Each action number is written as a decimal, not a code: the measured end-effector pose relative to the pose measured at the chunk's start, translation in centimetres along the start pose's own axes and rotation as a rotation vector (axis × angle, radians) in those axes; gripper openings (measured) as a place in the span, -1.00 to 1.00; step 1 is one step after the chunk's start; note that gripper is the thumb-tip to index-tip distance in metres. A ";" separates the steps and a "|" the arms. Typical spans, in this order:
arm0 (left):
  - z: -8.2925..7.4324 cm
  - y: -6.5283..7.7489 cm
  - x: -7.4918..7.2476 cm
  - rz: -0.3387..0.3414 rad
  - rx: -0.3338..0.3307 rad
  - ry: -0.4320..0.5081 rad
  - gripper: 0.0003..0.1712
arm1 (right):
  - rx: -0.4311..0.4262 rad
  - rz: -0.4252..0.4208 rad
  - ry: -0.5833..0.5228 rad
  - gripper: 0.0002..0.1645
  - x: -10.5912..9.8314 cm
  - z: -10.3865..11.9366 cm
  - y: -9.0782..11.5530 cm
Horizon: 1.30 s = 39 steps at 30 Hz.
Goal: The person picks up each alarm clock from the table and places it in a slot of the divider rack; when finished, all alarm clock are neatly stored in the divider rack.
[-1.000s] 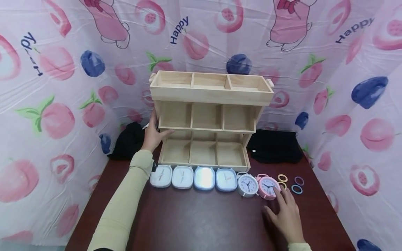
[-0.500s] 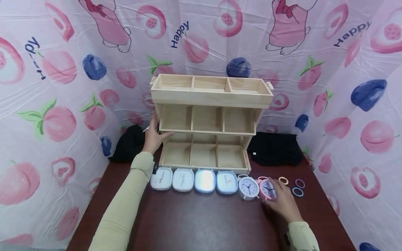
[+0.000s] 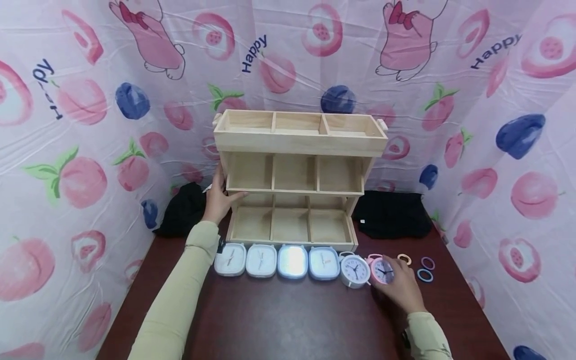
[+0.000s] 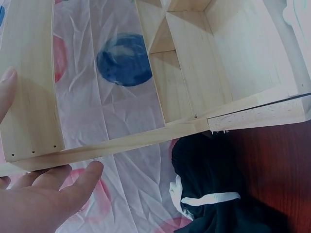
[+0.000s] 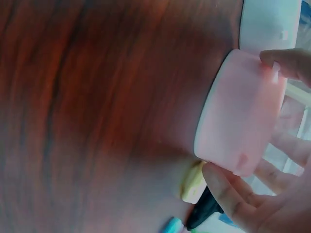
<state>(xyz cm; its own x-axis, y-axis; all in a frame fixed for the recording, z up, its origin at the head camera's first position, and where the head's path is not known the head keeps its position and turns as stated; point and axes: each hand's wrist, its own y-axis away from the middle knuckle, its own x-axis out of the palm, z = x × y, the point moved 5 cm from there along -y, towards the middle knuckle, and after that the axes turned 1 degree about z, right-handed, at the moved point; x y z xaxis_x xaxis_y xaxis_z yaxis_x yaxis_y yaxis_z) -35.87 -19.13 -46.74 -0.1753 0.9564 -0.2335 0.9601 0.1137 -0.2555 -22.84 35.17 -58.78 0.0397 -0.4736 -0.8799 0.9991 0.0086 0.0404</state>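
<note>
A three-tier wooden storage rack (image 3: 300, 143), each tier divided into compartments, stands at the back of the table. My left hand (image 3: 218, 202) holds its left side, thumb over the front of the middle tier. In the left wrist view the fingers (image 4: 80, 187) lie along the outer side of the rack's slat (image 4: 119, 144). My right hand (image 3: 404, 286) grips a pink twin-bell alarm clock (image 3: 381, 271) between thumb and fingers. The clock's pink casing (image 5: 238, 116) shows in the right wrist view, close over the table. Beside it sits a round white alarm clock (image 3: 354, 271).
Several square pale clocks, including a blue-rimmed one (image 3: 324, 263), continue the row before the rack. Right of my right hand lie a yellow ring (image 3: 404, 259), a purple ring (image 3: 427, 263) and a blue ring (image 3: 425, 275). Black cloth (image 3: 391, 214) and a black bundle (image 3: 182, 210) flank the rack.
My right hand has moved from spread fingers over the pink alarm clock's edge to a grip round it. One yellow ring is now hidden behind it. My left hand stays on the rack.
</note>
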 end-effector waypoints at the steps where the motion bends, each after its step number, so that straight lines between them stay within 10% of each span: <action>1: 0.0 0.0 0.0 0.000 -0.002 0.001 0.43 | 0.008 -0.005 -0.009 0.09 -0.1 0.0 -0.1; 13: 0.1 0.1 -0.1 -0.006 -0.008 -0.021 0.41 | 0.050 -0.265 -0.101 -0.04 -3.1 1.7 -0.6; 21: 0.3 0.2 -0.3 -0.018 -0.007 -0.027 0.42 | -0.172 -0.396 -0.234 -0.27 -4.0 7.2 -3.0; 28: 0.3 0.2 -0.3 -0.024 -0.006 -0.038 0.42 | -0.325 -0.337 -0.206 -0.35 -3.1 12.1 -6.6; 39: 0.4 0.1 -0.2 -0.023 -0.005 -0.026 0.41 | -0.219 -0.130 -0.036 -0.27 0.5 14.7 -11.9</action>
<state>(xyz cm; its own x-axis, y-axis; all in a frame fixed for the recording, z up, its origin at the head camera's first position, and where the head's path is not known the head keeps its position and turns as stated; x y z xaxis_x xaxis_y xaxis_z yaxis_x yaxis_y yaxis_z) -35.79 -19.38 -47.11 -0.2026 0.9463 -0.2520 0.9568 0.1366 -0.2565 -34.84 21.83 -52.76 -0.0861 -0.5140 -0.8534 0.9745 0.1345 -0.1793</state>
